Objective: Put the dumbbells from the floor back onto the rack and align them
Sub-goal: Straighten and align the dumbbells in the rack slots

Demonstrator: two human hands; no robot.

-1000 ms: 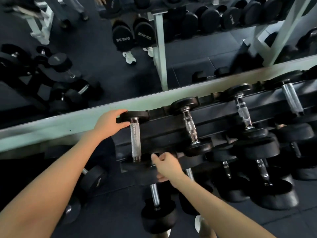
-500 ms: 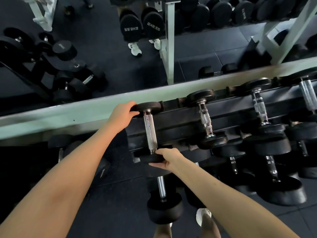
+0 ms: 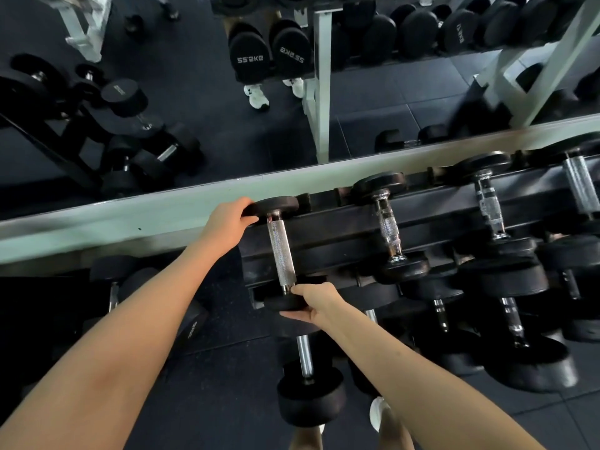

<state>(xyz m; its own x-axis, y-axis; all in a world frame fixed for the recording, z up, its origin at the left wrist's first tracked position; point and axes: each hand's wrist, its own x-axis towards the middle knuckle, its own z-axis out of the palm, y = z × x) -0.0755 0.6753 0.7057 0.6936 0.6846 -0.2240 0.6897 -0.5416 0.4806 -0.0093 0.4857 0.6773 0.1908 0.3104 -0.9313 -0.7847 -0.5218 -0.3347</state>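
Observation:
A small dumbbell [image 3: 281, 254] with black heads and a knurled silver handle lies across the top tier of the black rack [image 3: 328, 235], at its left end. My left hand [image 3: 227, 222] grips the dumbbell's far head. My right hand [image 3: 313, 303] holds its near head from the right and below. Two more small dumbbells [image 3: 388, 227] [image 3: 488, 206] rest on the same tier to the right, roughly parallel. A bigger dumbbell [image 3: 305, 362] sits on the lower tier below my right hand.
A wall mirror [image 3: 194, 102] behind the rack reflects floor dumbbells, another rack and white shoes. Larger dumbbells [image 3: 513, 319] fill the lower tiers at right. A dumbbell [image 3: 191, 323] lies on the dark rubber floor left of the rack. My shoe [image 3: 376, 414] shows below.
My right hand slid from beside the near head to cupping it. The left hand kept its hold on the far head. The view shifted slightly, so the rack appears further right.

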